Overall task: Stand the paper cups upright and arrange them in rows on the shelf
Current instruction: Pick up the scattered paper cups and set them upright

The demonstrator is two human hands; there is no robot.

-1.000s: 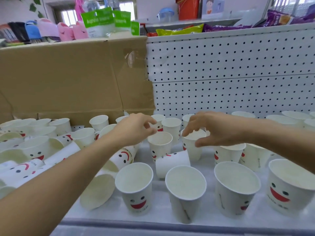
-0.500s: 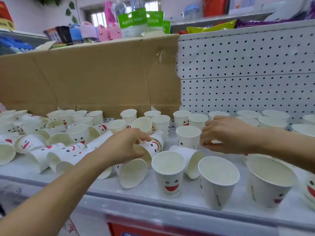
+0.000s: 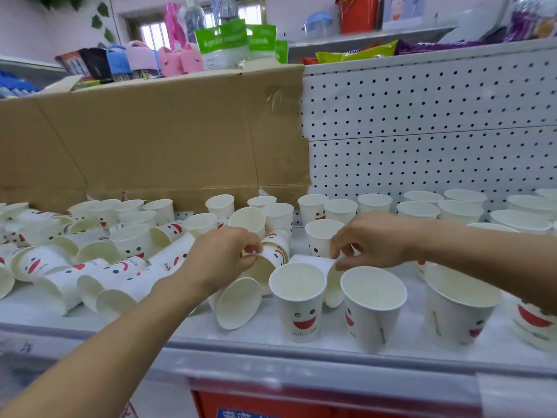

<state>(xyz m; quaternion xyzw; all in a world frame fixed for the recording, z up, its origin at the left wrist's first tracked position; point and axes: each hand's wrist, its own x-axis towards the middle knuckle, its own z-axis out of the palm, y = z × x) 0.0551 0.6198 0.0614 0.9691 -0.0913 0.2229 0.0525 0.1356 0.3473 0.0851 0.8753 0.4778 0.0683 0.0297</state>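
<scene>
White paper cups with red smiley faces cover the shelf (image 3: 301,354). On the right, upright cups (image 3: 419,211) stand in rows, and three stand along the front edge (image 3: 298,300). On the left, a heap of cups (image 3: 99,267) lies on its side. My left hand (image 3: 220,254) grips a tipped cup (image 3: 275,256) at its rim. My right hand (image 3: 373,239) pinches the side of another lying cup (image 3: 316,262) just behind the front row.
A brown cardboard sheet (image 3: 156,140) leans against the back on the left, white pegboard (image 3: 428,128) on the right. Bottles, pink items and snack packs sit on the upper ledge. The shelf's front edge has a grey rail and a red label strip (image 3: 301,405).
My view shifted left and back, showing more fallen cups. My left hand dropped onto a tipped cup and closed on it; my right hand moved down to the lying cup in the middle.
</scene>
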